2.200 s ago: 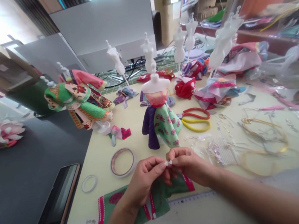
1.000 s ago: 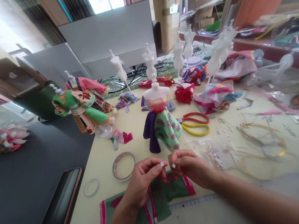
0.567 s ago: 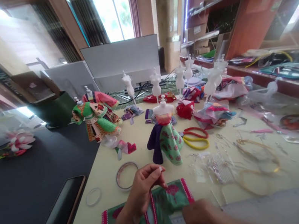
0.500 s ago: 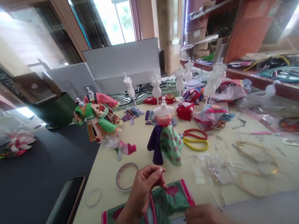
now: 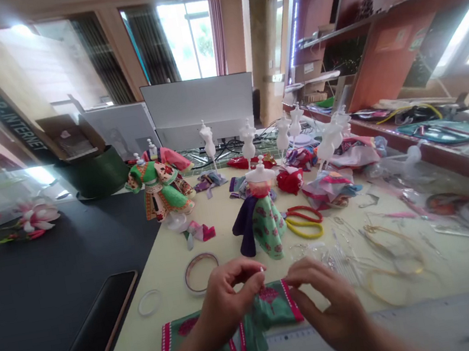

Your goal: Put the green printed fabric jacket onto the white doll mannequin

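One green garment (image 5: 256, 339) lies crosswise beneath; left hand (image 5: 232, 296) pinches a white bit (image 5: 262, 270); right hand (image 5: 335, 305), spread, nearer the pink cuff (image 5: 292, 302).

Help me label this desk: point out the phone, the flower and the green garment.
Phone (image 5: 96, 328): head view, on its dark screen.
Flower (image 5: 39, 217): head view, on its pink petals.
Green garment (image 5: 254, 335): head view, on cloth beside a pink stripe.

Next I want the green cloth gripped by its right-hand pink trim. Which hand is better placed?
Probably the right hand: its fingertips are at that pink trim, while the left hand pinches a small white piece.
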`<action>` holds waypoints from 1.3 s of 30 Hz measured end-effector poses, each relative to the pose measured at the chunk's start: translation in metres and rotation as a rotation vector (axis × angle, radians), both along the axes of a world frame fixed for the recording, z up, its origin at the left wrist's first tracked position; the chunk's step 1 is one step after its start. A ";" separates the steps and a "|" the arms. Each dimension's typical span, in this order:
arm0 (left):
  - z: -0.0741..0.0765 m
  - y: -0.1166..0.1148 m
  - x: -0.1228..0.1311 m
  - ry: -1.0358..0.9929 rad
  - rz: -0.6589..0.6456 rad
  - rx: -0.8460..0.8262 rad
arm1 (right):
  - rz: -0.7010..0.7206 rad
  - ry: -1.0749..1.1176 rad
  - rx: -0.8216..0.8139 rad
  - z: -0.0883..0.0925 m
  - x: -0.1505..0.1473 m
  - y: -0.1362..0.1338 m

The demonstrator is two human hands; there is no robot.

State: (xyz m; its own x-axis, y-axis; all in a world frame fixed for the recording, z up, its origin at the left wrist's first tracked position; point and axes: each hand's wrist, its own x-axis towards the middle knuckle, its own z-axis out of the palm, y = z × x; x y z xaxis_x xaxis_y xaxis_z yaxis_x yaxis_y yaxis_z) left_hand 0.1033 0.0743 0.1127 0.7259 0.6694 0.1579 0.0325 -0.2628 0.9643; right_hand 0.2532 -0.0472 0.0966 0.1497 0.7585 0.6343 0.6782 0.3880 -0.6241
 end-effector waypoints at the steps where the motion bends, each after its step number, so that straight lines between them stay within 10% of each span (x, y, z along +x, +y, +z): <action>1: 0.003 -0.002 -0.001 0.014 0.028 0.181 | -0.018 0.038 0.019 0.003 0.000 0.005; 6: 0.006 -0.005 -0.001 -0.004 0.173 0.894 | -0.078 0.067 0.088 0.009 -0.005 0.020; 14: 0.009 -0.012 0.006 0.034 0.290 1.328 | -0.108 0.019 0.111 0.014 -0.009 0.023; 25: 0.019 -0.019 0.016 0.011 0.264 1.473 | -0.129 0.063 0.105 0.015 -0.003 0.023; 39: 0.004 -0.019 0.019 -0.020 0.288 1.133 | -0.061 0.316 -0.057 0.011 -0.001 0.027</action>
State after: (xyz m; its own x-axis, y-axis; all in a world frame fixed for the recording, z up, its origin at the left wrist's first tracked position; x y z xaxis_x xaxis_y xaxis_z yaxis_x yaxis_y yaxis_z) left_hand 0.1220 0.0557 0.1165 0.5606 0.2777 0.7801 0.2184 -0.9583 0.1842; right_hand 0.2527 -0.0201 0.1080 0.3786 0.7750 0.5059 0.4681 0.3112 -0.8270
